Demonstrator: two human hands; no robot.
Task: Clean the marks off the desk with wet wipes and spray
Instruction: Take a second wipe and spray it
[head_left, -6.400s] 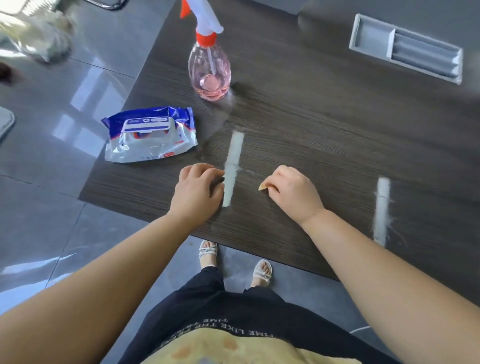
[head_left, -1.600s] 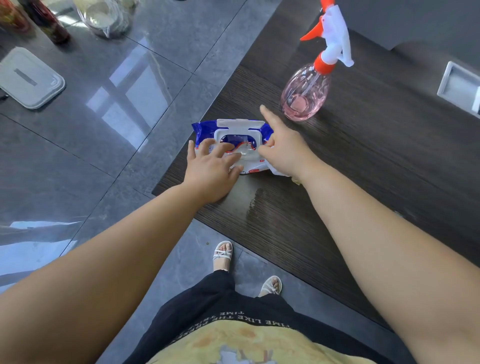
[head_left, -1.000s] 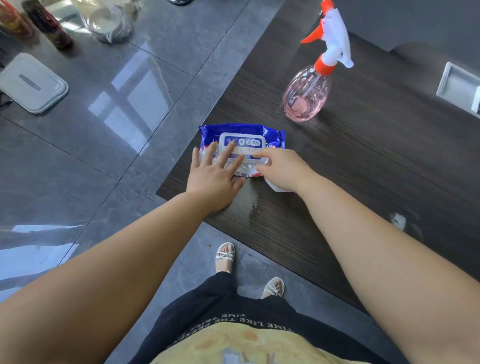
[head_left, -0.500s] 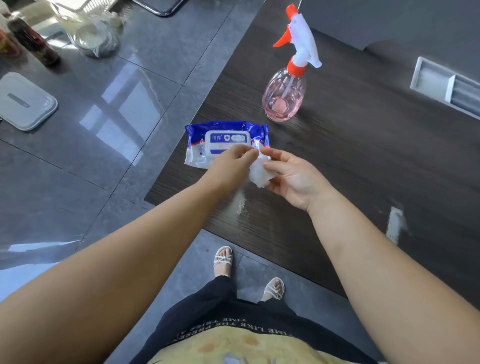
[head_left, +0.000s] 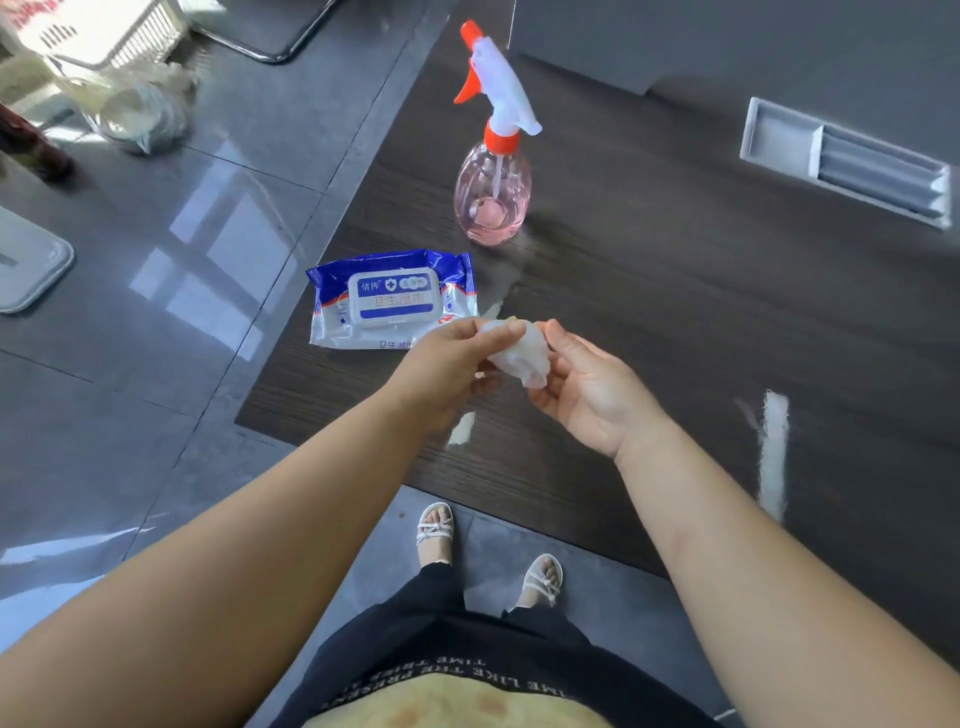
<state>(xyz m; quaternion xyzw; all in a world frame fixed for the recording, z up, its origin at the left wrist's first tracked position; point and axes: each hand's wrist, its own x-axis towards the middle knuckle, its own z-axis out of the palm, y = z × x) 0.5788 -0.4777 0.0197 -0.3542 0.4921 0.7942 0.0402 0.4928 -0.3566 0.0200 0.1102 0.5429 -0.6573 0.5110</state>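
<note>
Crumpled wet wipe mid-frame, held above the desk. Left hand pinches its top; right hand holds it between thumb and fingers. Likely light, limp, damp, slightly slippery; best taken by an edge. Pack of wipes centre-left has Chinese print, brand unreadable. Black garment, bottom: "TIME LIKE THE PRES…", upside down.

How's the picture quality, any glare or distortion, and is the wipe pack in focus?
Head view: bright glare on the floor tiles, a paler sheen on the desk beside the spray bottle; wide-angle stretch swells the forearms toward the bottom corners; the wipe pack label is sharp, the wet wipe washed out.
</note>
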